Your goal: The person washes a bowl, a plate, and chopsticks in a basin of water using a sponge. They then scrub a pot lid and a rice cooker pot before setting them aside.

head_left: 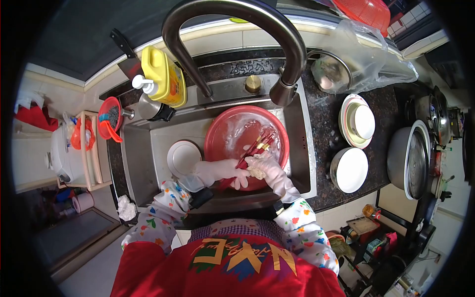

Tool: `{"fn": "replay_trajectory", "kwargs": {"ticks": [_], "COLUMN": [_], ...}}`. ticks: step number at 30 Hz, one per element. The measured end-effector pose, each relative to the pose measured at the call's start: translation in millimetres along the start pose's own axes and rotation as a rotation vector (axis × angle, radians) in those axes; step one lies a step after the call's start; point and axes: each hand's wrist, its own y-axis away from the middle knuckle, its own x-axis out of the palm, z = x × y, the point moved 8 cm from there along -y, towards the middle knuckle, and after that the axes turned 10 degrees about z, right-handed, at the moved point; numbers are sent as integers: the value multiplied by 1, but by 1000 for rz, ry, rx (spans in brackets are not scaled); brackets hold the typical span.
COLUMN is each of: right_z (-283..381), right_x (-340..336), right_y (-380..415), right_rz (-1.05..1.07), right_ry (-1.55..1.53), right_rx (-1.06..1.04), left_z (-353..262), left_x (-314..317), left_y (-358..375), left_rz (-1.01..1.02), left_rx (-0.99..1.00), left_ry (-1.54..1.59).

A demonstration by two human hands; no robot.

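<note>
A bundle of dark red chopsticks [258, 146] with pale ends slants over a red basin [212, 136] of sudsy water in the steel sink [161, 131]. My left hand [232, 172], in a pale translucent glove, is closed round the lower part of the bundle. My right hand [267, 166], gloved too, presses a cream-coloured cloth [256, 172] against the chopsticks. Left of the basin, a white plate [183, 158] lies on the sink floor.
A dark faucet [292, 37] arches over the basin. Behind the sink's left side stands a yellow bottle [166, 79]. On the right counter are stacked bowls [362, 122], a white bowl [349, 170] and a large metal pot [402, 158]. A cleaver [129, 64] leans at the back left.
</note>
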Motion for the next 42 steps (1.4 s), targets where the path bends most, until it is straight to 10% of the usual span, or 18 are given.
{"fn": "replay_trajectory", "kwargs": {"ticks": [8, 13, 15, 17, 19, 21, 23, 26, 31, 33, 35, 37, 42], "right_z": [5, -49, -68, -71, -67, -54, -60, -24, 5, 35, 41, 4, -24], "right_x": [-7, -39, -48, -42, -22, -10, -24, 39, 38, 23, 10, -47, -28], "right_y": [-30, -42, -45, -44, -47, -42, -39, -16, -4, 13, 19, 17, 0], "right_rz": [-195, -115, -83, -72, 58, -69, -141, 128, 54, -197, -288, -551, -576], "right_ry": [766, 1286, 1474, 1491, 1605, 1722, 1551, 1953, 1859, 1417, 1267, 193, 53], "right_rx": [74, -75, 57, 99, 459, 140, 370, -238, -398, -695, -743, -131, -61], "left_z": [3, 39, 87, 94, 94, 68, 60, 46, 4, 39, 27, 28, 40], "left_x": [-47, -71, -84, -82, -46, -21, -5, 4, 11, -8, -5, -6, 8], "left_y": [-43, -34, -26, -12, -11, -2, -2, -7, 18, 6, 17, 19, 7], "left_rz": [-530, -691, -568, -581, -162, -68, 21, 146, -6, -98, -200, -250, -329], "left_rx": [415, 118, -68, -35, -171, -85, -2, 245, 676, 294, 218, 166, 146], "left_ry": [-584, -917, 22, 220, 726, 679, 635, 350, -390, 442, 406, 289, 424]}}
